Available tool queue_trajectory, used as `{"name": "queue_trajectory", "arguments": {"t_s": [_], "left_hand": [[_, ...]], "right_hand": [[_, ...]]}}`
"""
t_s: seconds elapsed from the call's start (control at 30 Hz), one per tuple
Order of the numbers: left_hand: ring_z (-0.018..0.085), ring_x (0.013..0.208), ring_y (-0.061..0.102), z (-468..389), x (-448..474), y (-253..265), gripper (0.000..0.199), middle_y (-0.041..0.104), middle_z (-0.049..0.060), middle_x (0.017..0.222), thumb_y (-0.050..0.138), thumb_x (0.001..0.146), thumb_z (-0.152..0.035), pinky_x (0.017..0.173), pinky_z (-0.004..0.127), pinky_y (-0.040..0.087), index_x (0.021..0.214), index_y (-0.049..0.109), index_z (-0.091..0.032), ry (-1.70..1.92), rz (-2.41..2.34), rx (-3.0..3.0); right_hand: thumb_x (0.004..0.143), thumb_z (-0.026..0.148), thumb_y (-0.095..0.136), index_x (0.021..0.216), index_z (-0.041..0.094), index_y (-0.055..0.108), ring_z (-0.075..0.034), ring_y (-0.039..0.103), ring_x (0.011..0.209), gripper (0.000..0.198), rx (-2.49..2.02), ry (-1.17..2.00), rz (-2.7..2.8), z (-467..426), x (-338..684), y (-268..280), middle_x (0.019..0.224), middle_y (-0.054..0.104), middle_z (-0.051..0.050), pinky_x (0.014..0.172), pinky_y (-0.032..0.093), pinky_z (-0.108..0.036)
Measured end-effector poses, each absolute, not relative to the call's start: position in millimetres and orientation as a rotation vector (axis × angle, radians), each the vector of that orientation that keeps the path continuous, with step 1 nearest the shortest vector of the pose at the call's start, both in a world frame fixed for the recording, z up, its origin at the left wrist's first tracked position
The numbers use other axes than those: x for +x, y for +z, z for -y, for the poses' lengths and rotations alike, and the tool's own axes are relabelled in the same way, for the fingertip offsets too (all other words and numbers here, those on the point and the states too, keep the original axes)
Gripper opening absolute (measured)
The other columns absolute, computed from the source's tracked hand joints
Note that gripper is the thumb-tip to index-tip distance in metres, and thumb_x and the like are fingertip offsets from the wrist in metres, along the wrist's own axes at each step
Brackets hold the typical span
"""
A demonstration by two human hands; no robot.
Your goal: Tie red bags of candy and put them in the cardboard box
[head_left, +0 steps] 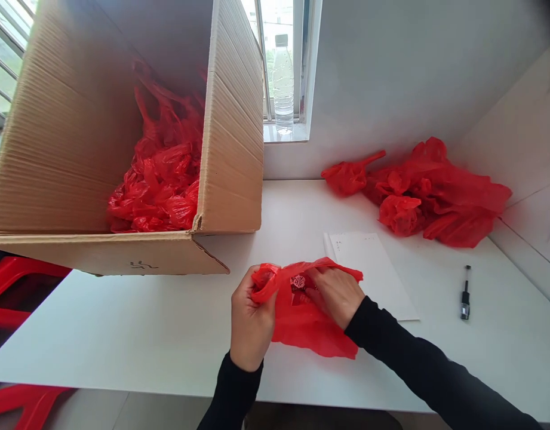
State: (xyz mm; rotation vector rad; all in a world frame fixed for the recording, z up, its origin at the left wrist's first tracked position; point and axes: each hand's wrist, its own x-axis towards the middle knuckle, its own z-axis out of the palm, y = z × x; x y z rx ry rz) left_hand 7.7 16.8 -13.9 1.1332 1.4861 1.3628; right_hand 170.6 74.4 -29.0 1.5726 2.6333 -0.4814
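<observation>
A thin red plastic bag [315, 331] is held above the white table in front of me. My left hand [252, 325] is closed around its gathered left edge. Inside the bag's mouth, a small dark packet with white print [298, 283] shows in part. My right hand [337, 292] reaches into the bag from the right, its fingers closed at the packet's right side. Red plastic hides part of those fingertips. Behind the bag lies a white notepad [377, 269] with a little handwriting at its top.
A big open cardboard box [232, 149] at left holds a heap of red bags [162, 179]. More crumpled red bags [454, 197] lie at the back right. A black pen [465, 298] is on the table [144, 334]. A water bottle [283, 83] stands on the windowsill.
</observation>
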Motion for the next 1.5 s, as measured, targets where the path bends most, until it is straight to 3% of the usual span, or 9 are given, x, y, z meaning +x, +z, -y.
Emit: {"name": "queue_trajectory", "arguments": {"t_s": [0.17,0.37,0.43,0.6,0.77,0.87,1.03,1.27,1.5], "left_hand": [[0.02,0.095,0.067,-14.4,13.4,-16.1,0.016,0.07,0.006,0.107,0.062,0.09,-0.03,0.081,0.029,0.055,0.102,0.067,-0.02,1.375,-1.492,1.158],[0.02,0.092,0.067,-8.6,13.0,-13.9,0.016,0.071,0.005,0.103,0.064,0.09,-0.032,0.076,0.027,0.056,0.102,0.067,-0.021,1.344,-1.478,1.137],[0.02,0.091,0.067,-6.4,11.9,-13.5,0.015,0.071,0.005,0.104,0.064,0.09,-0.031,0.078,0.027,0.056,0.102,0.067,-0.021,1.34,-1.493,1.143],[0.018,0.092,0.066,-4.3,10.2,-14.6,0.013,0.07,0.004,0.105,0.063,0.092,-0.03,0.078,0.025,0.055,0.102,0.067,-0.022,1.357,-1.535,1.162],[0.018,0.091,0.066,-5.5,10.0,-15.6,0.016,0.07,0.004,0.104,0.063,0.093,-0.033,0.078,0.025,0.056,0.102,0.067,-0.022,1.367,-1.503,1.174],[0.018,0.092,0.066,-4.3,11.6,-15.4,0.016,0.07,0.004,0.102,0.064,0.092,-0.034,0.078,0.026,0.056,0.102,0.067,-0.022,1.349,-1.487,1.17],[0.019,0.095,0.065,-1.5,13.1,-14.4,0.018,0.069,0.004,0.104,0.063,0.093,-0.036,0.087,0.03,0.055,0.103,0.066,-0.022,1.336,-1.466,1.139],[0.018,0.089,0.065,2.6,11.2,-14.5,0.018,0.07,0.004,0.102,0.062,0.093,-0.037,0.071,0.024,0.051,0.102,0.066,-0.022,1.309,-1.492,1.14],[0.019,0.093,0.065,4.5,11.4,-17.7,0.019,0.07,0.005,0.106,0.062,0.093,-0.038,0.069,0.024,0.049,0.105,0.066,-0.023,1.277,-1.494,1.145]], "right_hand": [[0.092,0.019,0.053,0.116,0.018,0.061,-0.026,0.067,0.096,0.025,1.56,-0.466,-2.627,-71.5,179.7,-28.8,0.107,0.071,-0.01,0.065,0.043,-0.032],[0.089,0.005,0.043,0.111,0.016,0.061,-0.025,0.067,0.081,0.03,1.588,-0.408,-2.606,-68.5,176.6,-37.9,0.093,0.07,-0.01,0.06,0.039,-0.032],[0.09,0.004,0.042,0.114,0.018,0.06,-0.024,0.066,0.084,0.034,1.586,-0.384,-2.632,-65.7,176.2,-39.0,0.097,0.068,-0.011,0.062,0.039,-0.032],[0.091,0.009,0.047,0.091,0.022,0.067,-0.022,0.062,0.089,0.024,1.407,-0.411,-2.728,-57.3,178.4,-38.9,0.099,0.065,-0.007,0.067,0.041,-0.032],[0.09,0.01,0.047,0.093,0.019,0.068,-0.028,0.062,0.091,0.024,1.429,-0.363,-2.704,-52.6,186.9,-34.6,0.099,0.065,-0.012,0.073,0.045,-0.039],[0.088,0.007,0.048,0.083,0.018,0.07,-0.028,0.063,0.088,0.024,1.398,-0.368,-2.674,-49.6,189.9,-34.9,0.089,0.067,-0.012,0.072,0.046,-0.039],[0.08,0.005,0.055,0.089,0.023,0.07,-0.026,0.063,0.09,0.026,1.221,-0.395,-2.726,-39.4,189.4,-35.1,0.089,0.068,-0.007,0.081,0.048,-0.039],[0.086,0.003,0.048,0.081,0.016,0.069,-0.028,0.065,0.087,0.025,1.313,-0.311,-2.631,-33.0,200.0,-26.5,0.085,0.069,-0.009,0.077,0.051,-0.042],[0.085,0.008,0.058,0.078,0.02,0.067,-0.027,0.064,0.074,0.016,1.425,-0.191,-2.766,-11.7,217.4,-13.9,0.076,0.065,-0.004,0.073,0.054,-0.047]]}}
